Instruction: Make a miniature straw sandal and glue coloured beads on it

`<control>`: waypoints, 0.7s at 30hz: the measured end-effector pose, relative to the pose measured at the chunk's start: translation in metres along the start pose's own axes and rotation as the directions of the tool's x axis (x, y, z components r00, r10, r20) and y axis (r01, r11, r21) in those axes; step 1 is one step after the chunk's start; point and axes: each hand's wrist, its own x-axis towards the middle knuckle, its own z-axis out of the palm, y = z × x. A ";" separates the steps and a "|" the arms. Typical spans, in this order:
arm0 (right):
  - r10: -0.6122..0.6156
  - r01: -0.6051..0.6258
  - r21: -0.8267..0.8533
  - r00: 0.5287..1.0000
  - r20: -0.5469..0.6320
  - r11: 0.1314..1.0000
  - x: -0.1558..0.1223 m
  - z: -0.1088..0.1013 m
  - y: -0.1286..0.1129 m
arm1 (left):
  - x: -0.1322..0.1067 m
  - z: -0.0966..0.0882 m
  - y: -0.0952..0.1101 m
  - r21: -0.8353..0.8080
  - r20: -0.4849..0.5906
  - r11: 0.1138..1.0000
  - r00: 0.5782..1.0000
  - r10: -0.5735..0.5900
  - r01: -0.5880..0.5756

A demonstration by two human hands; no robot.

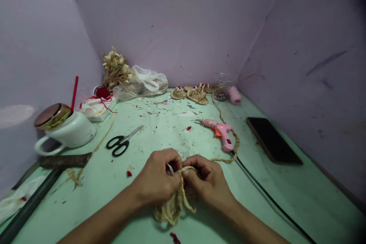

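Near the front of the green tabletop, my left hand [160, 177] and my right hand [207, 179] meet over a bundle of braided straw cord [171, 209]. Both hands have their fingers closed on the cord, pinching it close together. A small whitish bit shows by the left fingers; what it is I cannot make out. Loops and a loose flat end of the cord hang below the hands. A thinner twisted stretch of cord [224, 159] runs out on the right, past the pink glue gun [223, 131], toward the back.
Black-handled scissors [121, 145] lie to the left. Beyond them stand a white mug [74, 131] and a hammer-like tool [47, 190]. Small straw hats [197, 95], a plastic bag [148, 82] and a pink spool [234, 95] are at the back. A phone [273, 141] lies right, near the glue gun's black cable [263, 190].
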 end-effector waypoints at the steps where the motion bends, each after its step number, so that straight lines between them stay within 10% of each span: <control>1: 0.046 -0.046 0.048 0.999 -0.004 0.998 0.001 -0.001 0.000 | 0.001 -0.002 -0.002 -0.025 0.029 0.999 0.999 -0.027 0.028; 8: 0.094 -0.082 0.152 0.993 -0.070 0.985 0.005 -0.001 -0.007 | 0.002 -0.008 -0.003 -0.259 0.110 0.963 0.993 -0.048 0.076; 15: 0.054 -0.048 0.107 0.997 -0.052 0.993 -0.002 0.001 -0.007 | -0.003 -0.006 0.003 -0.145 0.024 0.989 0.999 -0.023 0.026; 21: 0.052 -0.048 0.103 0.998 -0.038 0.993 -0.003 0.002 -0.008 | -0.009 -0.009 -0.002 0.107 0.060 0.952 0.958 0.281 -0.286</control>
